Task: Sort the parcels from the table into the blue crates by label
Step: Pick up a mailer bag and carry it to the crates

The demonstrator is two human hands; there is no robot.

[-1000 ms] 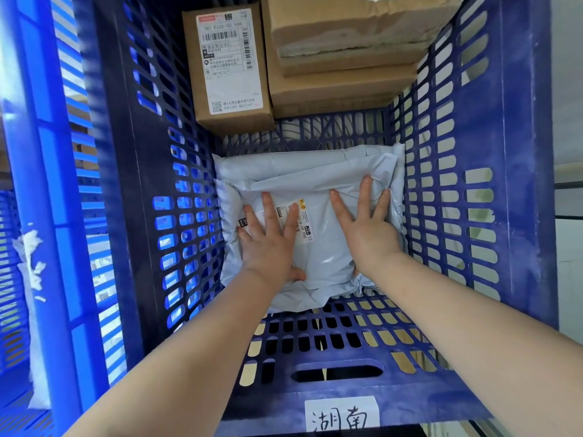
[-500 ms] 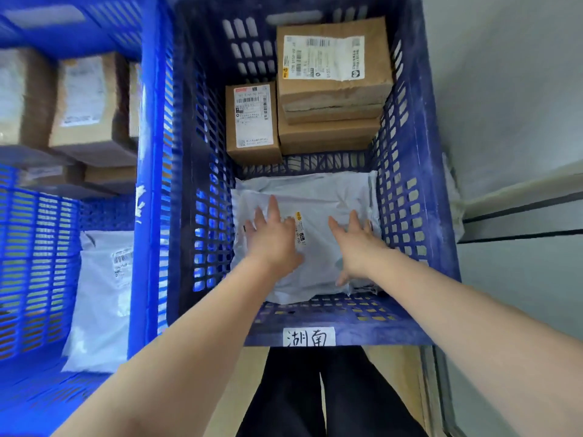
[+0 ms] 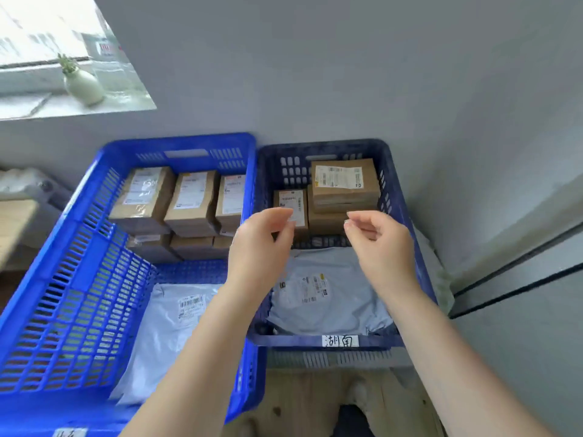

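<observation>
Hovering empty over the dark blue crate (image 3: 410,247), the left hand (image 3: 262,244) and right hand (image 3: 381,244) hang with fingers loosely curled, grasping nothing; the grey parcel (image 3: 328,298) lies flat on its floor below them.

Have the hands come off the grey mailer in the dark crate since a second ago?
Yes. Both the left hand and right hand have lifted off the grey mailer, which lies on the dark blue crate floor; they now hover above it, holding nothing.
</observation>
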